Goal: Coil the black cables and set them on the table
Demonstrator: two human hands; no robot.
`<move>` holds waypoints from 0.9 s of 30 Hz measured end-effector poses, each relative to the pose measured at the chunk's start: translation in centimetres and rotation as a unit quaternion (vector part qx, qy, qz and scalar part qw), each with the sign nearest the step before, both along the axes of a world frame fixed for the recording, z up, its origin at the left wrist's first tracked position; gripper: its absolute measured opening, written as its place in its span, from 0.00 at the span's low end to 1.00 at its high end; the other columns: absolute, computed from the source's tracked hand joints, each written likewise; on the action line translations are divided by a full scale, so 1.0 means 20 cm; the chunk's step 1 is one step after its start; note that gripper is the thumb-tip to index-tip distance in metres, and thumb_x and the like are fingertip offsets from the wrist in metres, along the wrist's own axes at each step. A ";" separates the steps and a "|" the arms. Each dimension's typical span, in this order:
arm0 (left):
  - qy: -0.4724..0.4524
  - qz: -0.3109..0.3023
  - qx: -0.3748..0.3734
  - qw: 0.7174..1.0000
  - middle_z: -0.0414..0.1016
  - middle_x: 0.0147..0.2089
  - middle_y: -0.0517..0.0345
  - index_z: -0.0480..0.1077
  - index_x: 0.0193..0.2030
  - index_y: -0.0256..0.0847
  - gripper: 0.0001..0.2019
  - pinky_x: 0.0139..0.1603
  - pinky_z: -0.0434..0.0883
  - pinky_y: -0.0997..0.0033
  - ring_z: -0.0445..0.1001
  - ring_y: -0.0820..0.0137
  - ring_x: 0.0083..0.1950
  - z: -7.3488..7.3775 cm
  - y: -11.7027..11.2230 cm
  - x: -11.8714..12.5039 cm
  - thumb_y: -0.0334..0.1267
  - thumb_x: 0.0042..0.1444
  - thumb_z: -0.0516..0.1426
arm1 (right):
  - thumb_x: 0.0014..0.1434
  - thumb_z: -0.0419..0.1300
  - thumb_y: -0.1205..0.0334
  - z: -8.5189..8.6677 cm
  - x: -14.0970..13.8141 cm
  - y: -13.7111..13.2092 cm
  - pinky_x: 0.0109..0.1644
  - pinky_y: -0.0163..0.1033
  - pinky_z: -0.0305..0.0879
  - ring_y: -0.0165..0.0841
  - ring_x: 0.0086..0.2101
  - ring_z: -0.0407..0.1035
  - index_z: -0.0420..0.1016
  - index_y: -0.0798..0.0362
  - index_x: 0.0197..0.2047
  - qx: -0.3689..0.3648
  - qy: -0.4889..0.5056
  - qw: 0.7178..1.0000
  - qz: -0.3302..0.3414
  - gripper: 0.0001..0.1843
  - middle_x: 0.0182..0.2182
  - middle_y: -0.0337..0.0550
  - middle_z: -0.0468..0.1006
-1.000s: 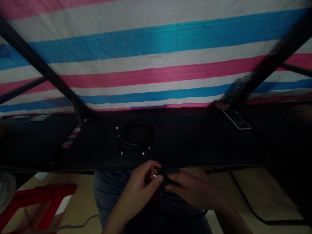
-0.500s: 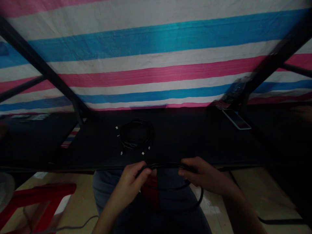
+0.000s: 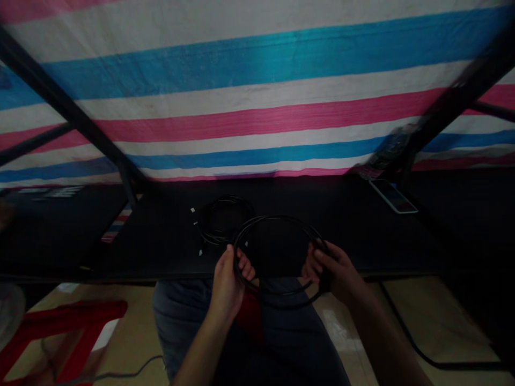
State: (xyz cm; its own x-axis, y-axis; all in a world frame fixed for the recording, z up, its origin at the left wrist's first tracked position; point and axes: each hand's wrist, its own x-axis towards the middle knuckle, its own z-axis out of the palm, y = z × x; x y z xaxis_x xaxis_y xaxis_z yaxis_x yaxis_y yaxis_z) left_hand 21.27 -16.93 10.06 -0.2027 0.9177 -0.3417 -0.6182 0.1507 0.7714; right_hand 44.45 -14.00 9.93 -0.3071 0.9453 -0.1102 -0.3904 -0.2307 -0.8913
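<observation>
A looped black cable (image 3: 277, 217) is held between my two hands, above the front edge of the black table and my lap. My left hand (image 3: 232, 276) is closed round the loop's left side, thumb up. On the right side, my right hand (image 3: 332, 268) pinches the loop with bent fingers. Just behind my left hand lies a second coil of black cable (image 3: 215, 234) on the table, with small pale connector ends (image 3: 192, 210) sticking out at its left. The held loop partly overlaps that coil in view.
A phone (image 3: 394, 197) lies at the table's right rear, near a crumpled clear plastic bag (image 3: 388, 153). Dark slanted frame bars (image 3: 72, 110) stand at both sides before a striped sheet (image 3: 249, 126). A red stool-like frame (image 3: 76, 316) is at lower left. Part of another person's hand (image 3: 5, 213) shows at far left.
Both hands have lifted the held cable up and forward. Its loop now stands rounder and more open to view, and both hands have turned, with the left one thumb up.
</observation>
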 end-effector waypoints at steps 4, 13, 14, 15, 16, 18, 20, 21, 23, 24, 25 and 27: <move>0.226 -0.119 0.029 0.967 0.73 0.33 0.60 0.64 0.52 0.41 0.24 0.29 0.72 0.70 0.73 0.71 0.26 -0.17 0.10 0.12 0.60 0.63 0.55 | 0.54 0.73 0.55 -0.09 -0.01 0.12 0.16 0.27 0.49 0.20 0.16 0.49 0.78 0.56 0.39 -0.076 0.054 0.983 -0.158 0.15 0.19 0.25 0.57; 0.447 -0.144 0.092 0.878 0.71 0.63 0.33 0.59 0.68 0.34 0.32 0.65 0.66 0.46 0.71 0.50 0.65 -0.32 0.42 0.25 0.40 0.59 0.61 | 0.47 0.70 0.53 -0.33 0.17 0.53 0.21 0.32 0.63 0.26 0.20 0.65 0.76 0.51 0.52 -0.021 -0.154 0.942 -0.298 0.28 0.29 0.36 0.77; 0.465 -0.145 0.100 0.868 0.66 0.68 0.31 0.57 0.70 0.33 0.34 0.68 0.62 0.45 0.66 0.49 0.70 -0.33 0.44 0.27 0.41 0.60 0.61 | 0.47 0.70 0.54 -0.36 0.19 0.57 0.21 0.33 0.64 0.26 0.21 0.67 0.76 0.52 0.53 -0.016 -0.173 0.937 -0.302 0.29 0.30 0.38 0.78; 0.482 -0.147 0.108 0.857 0.62 0.71 0.30 0.56 0.71 0.32 0.35 0.71 0.59 0.44 0.61 0.48 0.72 -0.34 0.46 0.28 0.41 0.60 0.61 | 0.47 0.69 0.55 -0.39 0.21 0.62 0.23 0.34 0.67 0.28 0.22 0.70 0.76 0.53 0.54 -0.013 -0.189 0.933 -0.305 0.29 0.32 0.40 0.79; 0.496 -0.151 0.114 0.847 0.60 0.72 0.30 0.56 0.72 0.32 0.37 0.72 0.57 0.43 0.59 0.48 0.74 -0.34 0.47 0.30 0.42 0.59 0.61 | 0.48 0.68 0.56 -0.41 0.22 0.66 0.25 0.35 0.69 0.29 0.23 0.72 0.76 0.54 0.54 -0.009 -0.201 0.930 -0.307 0.29 0.33 0.42 0.80; 0.516 -0.163 0.126 0.831 0.60 0.73 0.31 0.55 0.72 0.31 0.39 0.73 0.56 0.43 0.58 0.47 0.74 -0.36 0.51 0.32 0.44 0.58 0.62 | 0.50 0.67 0.56 -0.44 0.26 0.75 0.31 0.39 0.74 0.32 0.27 0.76 0.77 0.55 0.55 0.003 -0.232 0.921 -0.312 0.29 0.37 0.45 0.81; 0.556 -0.175 0.135 0.801 0.61 0.72 0.32 0.55 0.73 0.31 0.41 0.72 0.57 0.43 0.59 0.45 0.73 -0.37 0.54 0.33 0.47 0.57 0.64 | 0.51 0.65 0.56 -0.46 0.29 0.81 0.38 0.45 0.77 0.36 0.31 0.78 0.77 0.56 0.56 0.017 -0.272 0.907 -0.320 0.28 0.40 0.49 0.82; 0.585 -0.179 0.139 0.779 0.62 0.72 0.33 0.56 0.73 0.31 0.41 0.71 0.58 0.43 0.60 0.45 0.72 -0.37 0.56 0.34 0.48 0.57 0.64 | 0.52 0.65 0.56 -0.46 0.31 0.83 0.43 0.48 0.77 0.39 0.33 0.79 0.78 0.57 0.55 0.024 -0.294 0.899 -0.325 0.28 0.41 0.51 0.82; 0.643 -0.184 0.146 0.729 0.64 0.71 0.34 0.57 0.72 0.31 0.40 0.68 0.61 0.43 0.63 0.44 0.69 -0.37 0.58 0.35 0.52 0.60 0.62 | 0.52 0.65 0.56 -0.46 0.34 0.86 0.54 0.55 0.73 0.46 0.42 0.79 0.81 0.58 0.52 0.042 -0.336 0.879 -0.334 0.25 0.44 0.56 0.83; 0.664 -0.184 0.147 0.710 0.66 0.70 0.35 0.58 0.72 0.31 0.40 0.66 0.62 0.43 0.64 0.44 0.68 -0.37 0.59 0.35 0.54 0.61 0.61 | 0.52 0.65 0.56 -0.47 0.35 0.86 0.59 0.57 0.69 0.48 0.48 0.77 0.82 0.58 0.50 0.054 -0.354 0.870 -0.338 0.23 0.47 0.58 0.83; 0.675 -0.183 0.146 0.699 0.67 0.69 0.35 0.58 0.72 0.31 0.40 0.65 0.63 0.44 0.64 0.44 0.67 -0.37 0.59 0.35 0.55 0.62 0.59 | 0.53 0.65 0.56 -0.47 0.36 0.85 0.63 0.58 0.64 0.50 0.52 0.75 0.83 0.57 0.48 0.067 -0.368 0.863 -0.339 0.21 0.49 0.58 0.83; 0.681 -0.174 0.137 0.698 0.69 0.67 0.34 0.56 0.73 0.29 0.39 0.64 0.64 0.46 0.65 0.46 0.67 -0.37 0.59 0.36 0.56 0.65 0.56 | 0.55 0.64 0.54 -0.48 0.36 0.83 0.67 0.57 0.59 0.49 0.56 0.72 0.84 0.56 0.46 0.092 -0.386 0.854 -0.336 0.20 0.52 0.57 0.82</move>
State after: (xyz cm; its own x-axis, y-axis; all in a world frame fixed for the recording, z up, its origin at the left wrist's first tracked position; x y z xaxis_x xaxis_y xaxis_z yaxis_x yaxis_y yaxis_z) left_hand 28.44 -5.21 2.58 0.0833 0.9854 0.1486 0.7544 -0.1598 0.6366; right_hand 51.59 2.65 0.40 0.4085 0.9026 0.1357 0.3418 -0.0134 -0.9397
